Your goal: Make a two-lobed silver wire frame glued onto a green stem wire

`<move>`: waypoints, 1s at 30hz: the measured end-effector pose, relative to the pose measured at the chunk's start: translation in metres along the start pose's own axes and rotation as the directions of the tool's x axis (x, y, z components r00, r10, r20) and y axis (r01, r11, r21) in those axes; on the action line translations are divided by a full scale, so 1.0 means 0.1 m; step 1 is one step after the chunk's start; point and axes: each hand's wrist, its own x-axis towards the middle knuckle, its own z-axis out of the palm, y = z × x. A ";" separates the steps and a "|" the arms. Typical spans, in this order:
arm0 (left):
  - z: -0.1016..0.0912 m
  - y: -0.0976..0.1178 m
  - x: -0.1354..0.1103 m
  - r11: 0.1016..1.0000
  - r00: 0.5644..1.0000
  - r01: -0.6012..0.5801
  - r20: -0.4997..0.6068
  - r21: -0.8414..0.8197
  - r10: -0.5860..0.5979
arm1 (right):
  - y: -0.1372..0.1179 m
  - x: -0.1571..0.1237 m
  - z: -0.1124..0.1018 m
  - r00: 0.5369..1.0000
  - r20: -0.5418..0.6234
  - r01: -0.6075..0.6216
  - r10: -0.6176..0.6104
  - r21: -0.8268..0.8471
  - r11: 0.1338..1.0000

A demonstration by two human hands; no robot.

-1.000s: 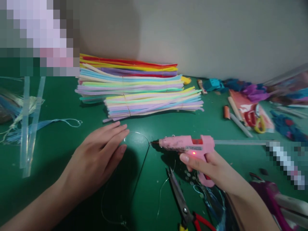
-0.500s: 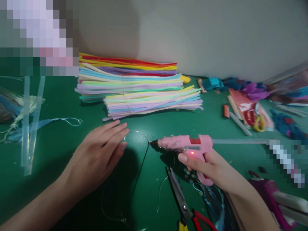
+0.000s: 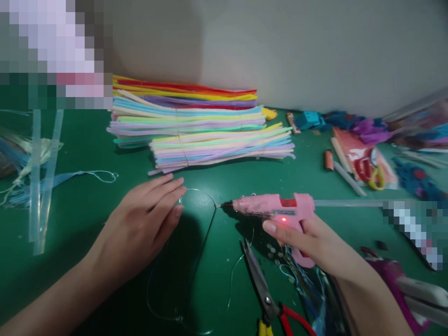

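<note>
In my right hand is a pink hot glue gun, gripped by its handle, with a red light lit on its side. A clear glue stick sticks out of its back end. The dark nozzle points left, close beside a small knot on a thin wire; whether they touch I cannot tell. That wire curves over to my left hand, whose fingers are pressed together on it, hiding its end. Below the glue gun lie scissors with red and yellow handles.
Bundles of coloured pipe cleaners lie along the wall. Loose glue sticks and a blue tassel are at the left. More scissors rest on a packet at the right, above a purple tool. Two patches are pixelated.
The glue gun has shifted slightly right with my right hand, its nozzle drawing back a little from the wire's knot. My left hand stays in nearly the same place.
</note>
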 end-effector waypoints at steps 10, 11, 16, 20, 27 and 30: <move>0.00 0.00 0.00 1.000 1.000 0.008 0.003 -0.001 -0.008 | 0.03 0.00 0.02 0.999 0.049 -0.006 0.005 0.023 1.000; 0.00 0.00 0.00 1.000 1.000 0.007 0.001 -0.003 -0.007 | 0.02 0.00 0.02 0.999 0.053 -0.004 0.004 0.017 1.000; 0.00 0.00 0.00 1.000 1.000 0.009 0.019 -0.001 -0.009 | -0.09 0.00 0.05 0.996 0.074 -0.038 0.039 -0.012 0.999; 0.00 0.00 0.00 1.000 1.000 0.013 0.015 0.000 -0.013 | -0.16 0.00 0.07 0.997 0.076 -0.024 0.027 -0.040 0.999; 0.01 0.00 -0.01 1.000 0.999 0.031 0.019 -0.001 -0.031 | -0.09 -0.01 0.12 0.993 -0.103 -0.056 0.055 -0.008 0.998; 0.00 0.00 0.00 0.999 0.999 0.035 0.011 -0.001 -0.035 | -0.04 0.02 0.12 0.990 -0.137 -0.047 0.042 -0.029 0.998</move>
